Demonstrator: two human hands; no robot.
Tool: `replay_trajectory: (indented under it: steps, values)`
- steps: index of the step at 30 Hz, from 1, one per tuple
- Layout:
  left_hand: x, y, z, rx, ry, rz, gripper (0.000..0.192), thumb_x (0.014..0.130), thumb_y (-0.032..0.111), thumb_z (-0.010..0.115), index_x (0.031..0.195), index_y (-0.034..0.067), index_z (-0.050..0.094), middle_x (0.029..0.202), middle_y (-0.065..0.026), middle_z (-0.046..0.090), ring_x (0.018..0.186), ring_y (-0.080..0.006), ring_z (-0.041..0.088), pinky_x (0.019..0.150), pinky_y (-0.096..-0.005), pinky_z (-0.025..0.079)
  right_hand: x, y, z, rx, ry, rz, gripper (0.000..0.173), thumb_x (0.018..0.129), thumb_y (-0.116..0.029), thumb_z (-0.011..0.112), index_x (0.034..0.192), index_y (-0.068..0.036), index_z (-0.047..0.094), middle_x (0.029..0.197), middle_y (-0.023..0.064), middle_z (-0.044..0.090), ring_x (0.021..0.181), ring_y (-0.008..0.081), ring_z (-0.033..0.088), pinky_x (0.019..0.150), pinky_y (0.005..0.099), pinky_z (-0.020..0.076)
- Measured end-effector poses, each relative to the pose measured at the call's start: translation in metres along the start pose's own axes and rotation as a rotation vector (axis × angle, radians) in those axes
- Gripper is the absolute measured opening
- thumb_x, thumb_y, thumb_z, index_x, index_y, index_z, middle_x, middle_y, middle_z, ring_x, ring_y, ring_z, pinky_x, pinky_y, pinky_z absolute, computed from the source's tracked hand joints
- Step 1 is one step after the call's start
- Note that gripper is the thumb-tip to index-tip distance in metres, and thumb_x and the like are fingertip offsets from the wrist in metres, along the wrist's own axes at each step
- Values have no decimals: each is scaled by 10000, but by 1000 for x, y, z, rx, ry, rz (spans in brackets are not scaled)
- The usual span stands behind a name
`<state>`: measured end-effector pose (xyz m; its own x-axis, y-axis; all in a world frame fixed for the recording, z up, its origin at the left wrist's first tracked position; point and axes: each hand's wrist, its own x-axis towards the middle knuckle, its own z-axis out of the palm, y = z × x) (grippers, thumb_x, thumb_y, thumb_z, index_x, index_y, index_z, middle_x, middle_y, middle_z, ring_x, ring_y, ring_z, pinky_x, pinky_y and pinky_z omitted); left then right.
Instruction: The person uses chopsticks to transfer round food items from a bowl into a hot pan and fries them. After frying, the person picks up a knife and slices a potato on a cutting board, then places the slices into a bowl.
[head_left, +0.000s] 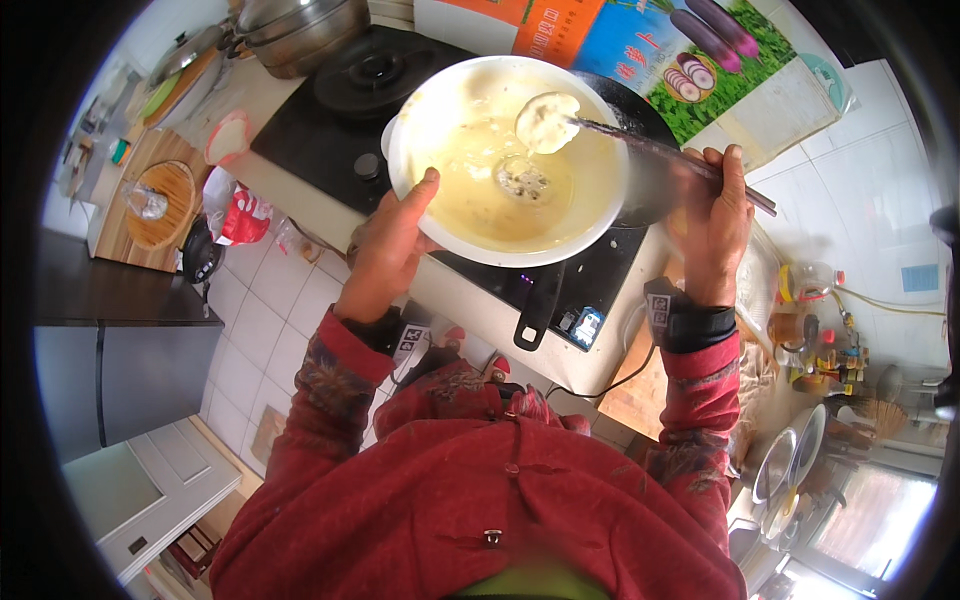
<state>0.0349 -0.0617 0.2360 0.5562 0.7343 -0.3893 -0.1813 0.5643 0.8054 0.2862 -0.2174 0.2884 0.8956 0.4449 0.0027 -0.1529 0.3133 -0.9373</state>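
My left hand (386, 251) grips the near left side of a white bowl (517, 257), its thumb over the rim. Pale yellow batter (487, 217) lies in the bowl, with a small pool of bubbles near the middle. In my right hand (712, 225) is a pair of dark chopsticks (637, 139). Their tips meet a batter-coated lump (546, 124) above the bowl; what is inside the coating cannot be seen. Beneath and behind the bowl, partly hidden by it, is a black frying pan (649, 120), its handle (541, 304) pointing towards me.
The pan stands on a black cooktop (600, 289), with a black lid (371, 75) on its left part. A steel steamer pot (300, 37) is behind at left. Printed cardboard (622, 45) lines the wall. Bottles (806, 281) and bowls (776, 465) stand at right. A cord (630, 375) hangs near the counter edge.
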Motion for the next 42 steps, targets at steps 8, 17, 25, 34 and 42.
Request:
replay_trajectory:
  steps: [8,17,25,34,42]
  values:
    - [-3,11,-5,151,-171,167,521,955,328,523,1327,-17,402,1226,-150,558,1073,-234,601,849,-359,524,14,-3,9,-8,12,-128,347,932,-286,577,974,58,582,877,171,670,672,260,678,585,287,512]
    - [-7,17,-5,190,-191,162,521,967,333,497,1330,-29,401,1224,-145,552,1082,-210,583,848,-331,504,10,-2,24,-150,-56,-414,390,903,-283,628,894,107,624,775,172,668,616,255,672,534,292,528]
    - [1,15,-10,134,-209,170,498,964,310,511,1314,-31,420,1230,-142,549,1110,-209,563,886,-340,480,12,-4,27,-139,-7,-416,361,910,-277,617,872,82,632,761,149,667,613,241,674,530,289,518]
    - [11,7,-7,36,-154,166,381,960,295,531,1232,29,509,1021,-42,634,770,-64,597,524,-177,401,15,-4,28,-183,-16,-398,389,909,-368,613,850,15,644,804,135,694,666,201,690,500,233,461]
    - [40,9,-38,83,-73,58,391,961,274,536,1253,19,488,1117,-101,628,924,-159,654,649,-247,533,24,-27,-2,-64,91,-486,387,928,-315,593,943,72,608,855,184,678,732,272,700,592,267,532]
